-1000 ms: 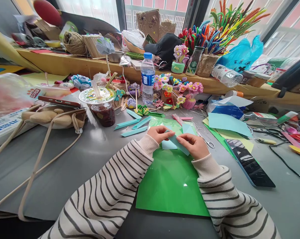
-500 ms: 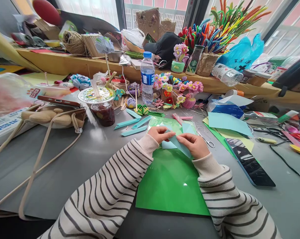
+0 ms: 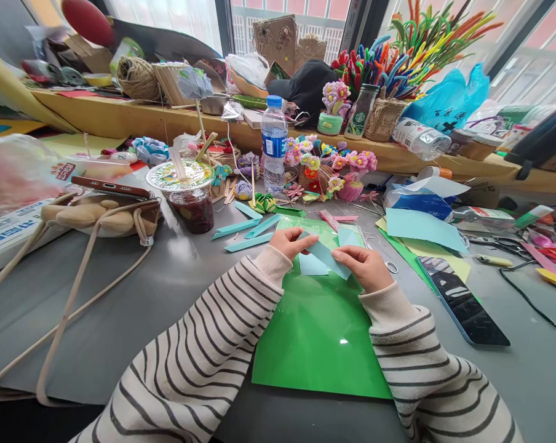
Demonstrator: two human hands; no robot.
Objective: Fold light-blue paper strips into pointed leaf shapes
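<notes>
Between my hands is a light-blue paper strip (image 3: 326,255), held slantwise above a green sheet (image 3: 321,338). My left hand (image 3: 293,242) pinches its upper left end. My right hand (image 3: 363,266) is closed on the lower right part, thumb along the edge. Just under the strip lies a light-blue paper piece (image 3: 313,265), and another blue piece (image 3: 349,237) rests behind my right hand. To the left of my hands are several folded blue strips (image 3: 249,242) on the grey table. Small scissors (image 3: 391,267) show partly beside my right hand.
A drink cup (image 3: 188,200) and a water bottle (image 3: 274,147) stand behind the strips. A phone (image 3: 462,300) lies at right, near a larger blue sheet (image 3: 425,229). A bag with a phone on it (image 3: 105,215) sits at left. Craft flowers (image 3: 337,163) line the back.
My hands have drawn slightly apart, the left one going left and the right one a little right. More of the blue strip shows between them, at a flatter slant.
</notes>
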